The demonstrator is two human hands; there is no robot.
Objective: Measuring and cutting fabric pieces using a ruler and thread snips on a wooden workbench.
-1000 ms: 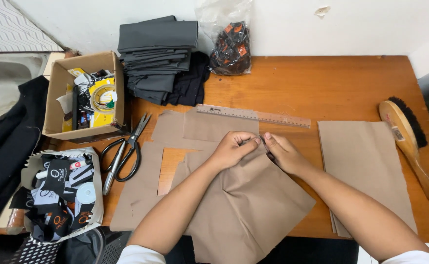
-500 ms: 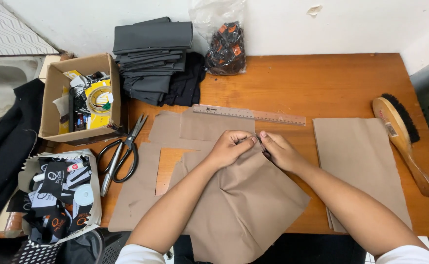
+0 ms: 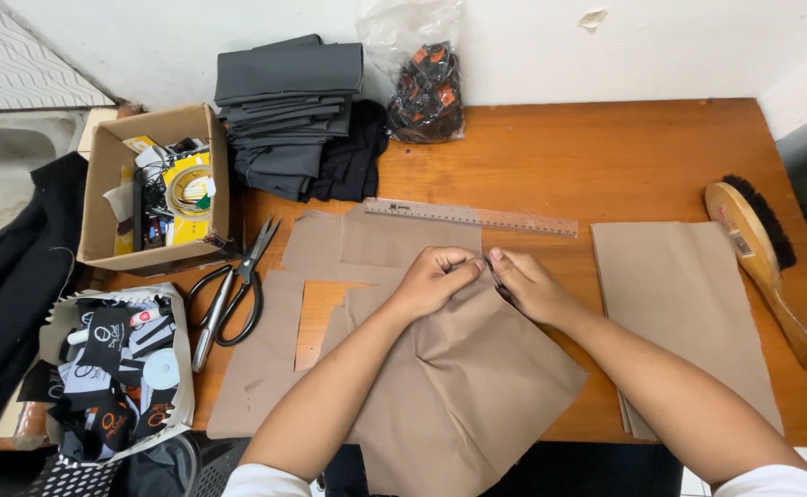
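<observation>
Nearest, at the front edge of the desk (image 3: pixel 606 156): two bare hands coming together over a brown fabric piece (image 3: pixel 463 396), turned like a diamond and hanging a little over that edge. Left hand (image 3: pixel 433 281) and right hand (image 3: pixel 525 287) meeting at the piece's far corner, fingertips pinching it from both sides, both closed on the cloth; something small and dark possibly sitting between the fingers, too small to tell. Work judged as only starting on this piece: corner being handled, rest lying flat with one soft crease.

Lying under and left of it: several more brown pieces (image 3: pixel 348 244), at least three, overlapping. Resting at the right: one neat stack of brown pieces (image 3: pixel 679 304), number of layers unclear. Judged as one piece in hand, the others waiting.

Further left: one pair of scissors (image 3: pixel 233 290), one basket of black tags (image 3: pixel 113 368), one cardboard box (image 3: pixel 150 189). Beyond the hands: one ruler (image 3: pixel 472 217). Near the right edge: one wooden brush (image 3: pixel 762 267). At the far edge: one pile of folded grey cloth (image 3: pixel 288 101) and one plastic bag (image 3: pixel 426 78).
</observation>
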